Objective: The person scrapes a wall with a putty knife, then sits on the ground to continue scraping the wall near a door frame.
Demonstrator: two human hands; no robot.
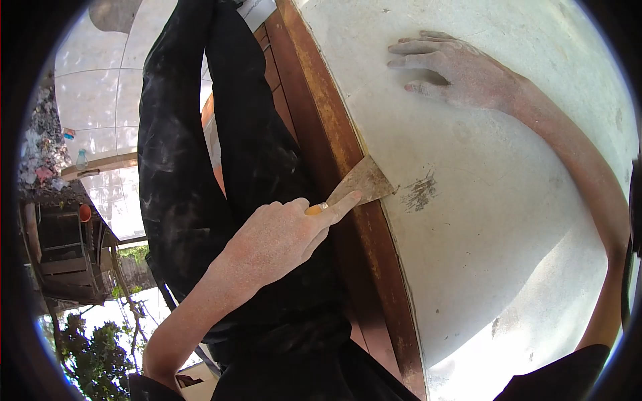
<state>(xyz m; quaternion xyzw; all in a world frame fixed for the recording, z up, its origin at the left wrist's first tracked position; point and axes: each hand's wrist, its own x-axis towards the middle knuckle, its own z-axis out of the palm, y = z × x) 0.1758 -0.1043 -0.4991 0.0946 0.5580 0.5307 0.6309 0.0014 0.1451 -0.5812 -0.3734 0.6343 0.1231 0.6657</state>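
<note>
My left hand (274, 234) is wrapped round the yellow handle of a putty knife (364, 182), with its index finger stretched along the blade. The wide, worn metal blade lies across the brown wooden edge (374, 244), and its tip reaches the pale, whitish surface (481, 247). Just right of the tip, a patch of dark scuff marks (420, 192) shows on that surface. Farther up, my right hand (461, 70) rests on the pale surface with its fingers apart, holding nothing. Both hands look dusty.
My legs in black trousers (177, 154) run alongside the wooden edge. On the left are pale floor tiles (87, 97), a littered strip of ground (40, 150) with a plastic bottle (81, 159), and green foliage (100, 354). Bright sunlight falls on the lower part of the pale surface.
</note>
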